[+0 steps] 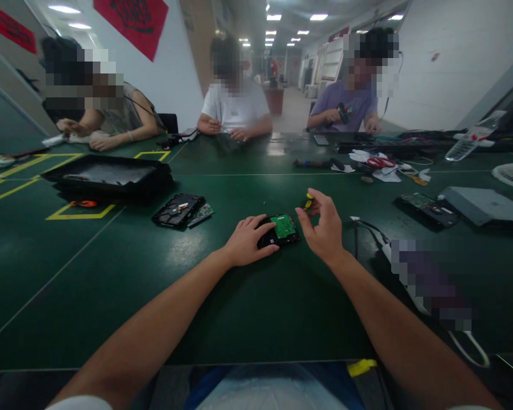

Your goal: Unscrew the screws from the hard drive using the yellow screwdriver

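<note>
A black hard drive [294,234] with a green circuit board [285,226] facing up lies on the green table in front of me. My left hand [250,242] grips the drive's left end, thumb along the near edge and fingers across the top. Just right of the drive, my right hand [322,228] is raised with its fingers closed on a small yellow-and-black screwdriver [308,201]. The screwdriver's shaft and tip cannot be made out. Further left lies another black hard drive [177,210], with a loose circuit board [202,214] beside it.
A large black tray [111,173] stands at the left, an orange tool [84,203] by it. On the right are an opened drive [427,209], a grey box [487,205], a cable [371,228] and a plastic bottle [474,136]. Three people sit across the table.
</note>
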{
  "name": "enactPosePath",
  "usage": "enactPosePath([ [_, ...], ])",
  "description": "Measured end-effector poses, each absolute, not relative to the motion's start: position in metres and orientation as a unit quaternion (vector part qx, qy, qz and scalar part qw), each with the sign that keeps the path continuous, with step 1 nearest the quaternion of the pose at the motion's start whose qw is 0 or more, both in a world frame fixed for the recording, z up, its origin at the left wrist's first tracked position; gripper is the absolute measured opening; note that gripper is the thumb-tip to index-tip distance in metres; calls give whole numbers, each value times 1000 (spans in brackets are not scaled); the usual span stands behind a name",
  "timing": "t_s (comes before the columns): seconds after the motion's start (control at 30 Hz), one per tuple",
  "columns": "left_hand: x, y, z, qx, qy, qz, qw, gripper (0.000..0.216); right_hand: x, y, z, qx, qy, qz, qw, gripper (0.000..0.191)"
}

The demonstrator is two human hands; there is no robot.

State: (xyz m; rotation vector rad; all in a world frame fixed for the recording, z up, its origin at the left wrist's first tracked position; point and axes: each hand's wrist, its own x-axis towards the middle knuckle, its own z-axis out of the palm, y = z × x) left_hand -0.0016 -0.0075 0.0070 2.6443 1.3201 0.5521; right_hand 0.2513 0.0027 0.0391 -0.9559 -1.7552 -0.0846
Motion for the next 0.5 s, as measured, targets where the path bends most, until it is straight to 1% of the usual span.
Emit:
enactPosePath([
  [0.27, -1, -8, 8, 877, 439, 182, 66, 75, 252, 0, 44, -416, -742, -41, 525, 50],
  [0.5, -2, -7, 7, 876, 438, 189, 70, 75, 252, 2, 40, -392, -760, 8, 519, 56],
])
